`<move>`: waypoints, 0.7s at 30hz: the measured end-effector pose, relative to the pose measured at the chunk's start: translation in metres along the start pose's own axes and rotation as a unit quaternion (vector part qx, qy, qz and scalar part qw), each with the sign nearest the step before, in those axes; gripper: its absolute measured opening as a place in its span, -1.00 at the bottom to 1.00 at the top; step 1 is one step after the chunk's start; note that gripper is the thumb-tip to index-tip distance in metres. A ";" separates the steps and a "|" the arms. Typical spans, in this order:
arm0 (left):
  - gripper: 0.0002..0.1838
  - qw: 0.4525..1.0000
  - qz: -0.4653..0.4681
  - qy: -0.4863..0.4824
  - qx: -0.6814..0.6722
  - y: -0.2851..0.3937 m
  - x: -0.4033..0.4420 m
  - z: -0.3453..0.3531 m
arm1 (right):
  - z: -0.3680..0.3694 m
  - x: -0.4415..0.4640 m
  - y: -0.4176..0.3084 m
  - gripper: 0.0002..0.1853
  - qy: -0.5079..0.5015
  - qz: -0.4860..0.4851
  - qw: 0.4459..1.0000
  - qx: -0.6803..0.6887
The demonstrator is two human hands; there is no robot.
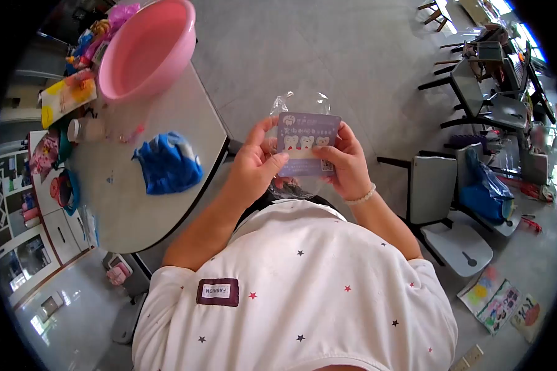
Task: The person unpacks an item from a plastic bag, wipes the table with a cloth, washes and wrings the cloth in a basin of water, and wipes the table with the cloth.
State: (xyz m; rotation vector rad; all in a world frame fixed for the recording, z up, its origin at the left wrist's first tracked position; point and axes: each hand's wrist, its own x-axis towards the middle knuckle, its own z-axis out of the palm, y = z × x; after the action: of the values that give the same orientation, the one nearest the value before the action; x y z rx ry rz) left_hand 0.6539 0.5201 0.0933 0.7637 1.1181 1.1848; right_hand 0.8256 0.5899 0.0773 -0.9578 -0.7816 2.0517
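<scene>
Purple card (pixel 300 133) held above the floor (pixel 247 55)
Head view: left hand (pixel 254 164) and right hand (pixel 351 162) pinch its sides, thumbs on top; slippery-looking clear plastic (pixel 312 101) at its edge could make it slide if either grip loosened.

From where I stand, the smooth grey floor (pixel 303 49) leaves a wide passage at the upper middle of the frame, beyond the person's left hand (pixel 254 162) and right hand (pixel 349 157). At left, the pale, dark-edged table (pixel 120 219) bars a low sweep; its large round pink plastic basin (pixel 145 49) and crumpled blue bundle (pixel 169 166) leave a bare strip between them. Right of centre, a grey dark-framed chair (pixel 435 191) obstructs, with a floor gap before it. More dark-framed chairs (pixel 467 86) crowd the upper right.
</scene>
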 end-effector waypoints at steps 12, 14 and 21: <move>-0.45 0.998 -0.035 0.040 0.036 0.047 0.192 -0.004 | -0.043 0.144 -0.108 -0.61 0.011 -0.004 0.990 -0.139; -0.47 0.997 -0.016 0.048 0.050 0.056 0.213 -0.006 | -0.053 0.175 -0.115 -0.65 0.016 -0.043 0.983 -0.178; -0.55 0.953 -0.002 0.300 -0.041 0.049 0.209 -0.041 | -0.046 0.275 -0.122 -0.73 -0.015 0.051 0.995 -0.087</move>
State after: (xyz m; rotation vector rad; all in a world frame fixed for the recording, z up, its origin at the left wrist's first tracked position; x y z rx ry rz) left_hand 0.5985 0.7304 0.0711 0.3336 1.5484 1.5007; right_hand 0.7811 0.8887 0.0427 -1.0837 -0.9580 2.1165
